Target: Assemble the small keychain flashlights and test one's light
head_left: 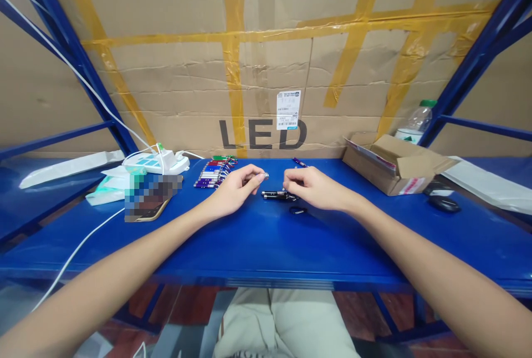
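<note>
My left hand [239, 183] rests on the blue table [266, 241] with its fingers pinched on a tiny silvery part [266, 175]. Just to its right, my right hand [313, 186] is curled, its fingertips on a small black keychain flashlight [275, 195] lying flat between the hands. A black clip or ring [298, 210] lies on the table just below the right hand. A row of several coloured keychain flashlights [213, 172] lies side by side to the left of my left hand. One more purple flashlight [298, 162] lies behind the right hand.
A white power strip [155, 162] with a white cable, a phone [147, 208] and a pale packet sit at the left. An open cardboard box [393, 167], a plastic bottle [415, 122] and a black mouse [444, 203] are at the right. Taped cardboard marked LED [261, 134] closes the back.
</note>
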Demonstrator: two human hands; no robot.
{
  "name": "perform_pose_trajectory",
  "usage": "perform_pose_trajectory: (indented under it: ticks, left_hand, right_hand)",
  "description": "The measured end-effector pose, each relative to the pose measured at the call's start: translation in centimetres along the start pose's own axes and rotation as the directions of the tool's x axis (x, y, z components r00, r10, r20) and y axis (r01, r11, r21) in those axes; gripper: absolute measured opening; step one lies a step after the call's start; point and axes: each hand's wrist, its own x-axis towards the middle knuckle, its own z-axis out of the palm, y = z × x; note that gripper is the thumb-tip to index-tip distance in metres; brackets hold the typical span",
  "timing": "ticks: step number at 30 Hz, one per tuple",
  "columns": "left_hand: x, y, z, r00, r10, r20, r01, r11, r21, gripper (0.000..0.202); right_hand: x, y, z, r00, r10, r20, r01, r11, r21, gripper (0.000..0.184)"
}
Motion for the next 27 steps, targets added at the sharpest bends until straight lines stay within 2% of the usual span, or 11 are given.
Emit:
perform_pose_trajectory:
  ticks: [2,5,11,17,20,24,27]
  left_hand:
    - [0.0,0.0,-0.1,1.0,0.004,-0.015,-0.003,1.0,0.012,0.046]
    - [0.0,0.1,0.0,1.0,0.006,-0.027,-0.005,1.0,0.022,0.047]
    - [-0.1,0.0,0.1,1.0,0.002,0.001,-0.002,1.0,0.014,0.046]
    - [-0.2,0.1,0.0,1.0,0.022,0.01,-0.022,0.999,0.032,0.043]
    - [-0.2,0.2,0.0,1.0,0.023,0.006,-0.023,0.999,0.039,0.042]
    - [-0.2,0.1,0.0,1.0,0.027,0.016,-0.028,0.998,0.052,0.043]
    - [-0.2,0.0,0.0,0.998,0.059,0.013,-0.061,0.988,0.143,0.04]
  right_hand:
    - [-0.1,0.0,0.0,0.994,0.019,0.105,-0.016,0.999,-0.027,0.024]
    - [-0.1,0.2,0.2,0.98,0.035,0.197,-0.018,0.996,-0.09,0.025]
    - [0.1,0.8,0.4,0.971,0.047,0.234,-0.01,0.987,-0.16,0.03]
    - [0.1,1.0,0.4,0.933,0.057,0.357,0.034,0.969,-0.244,0.031]
    - [0.1,1.1,0.5,0.936,0.051,0.347,0.054,0.957,-0.284,0.033]
    - [0.1,1.1,0.4,0.944,0.052,0.325,0.036,0.965,-0.26,0.036]
    - [0.2,1.0,0.5,0.973,0.048,0.227,0.008,0.971,-0.241,0.041]
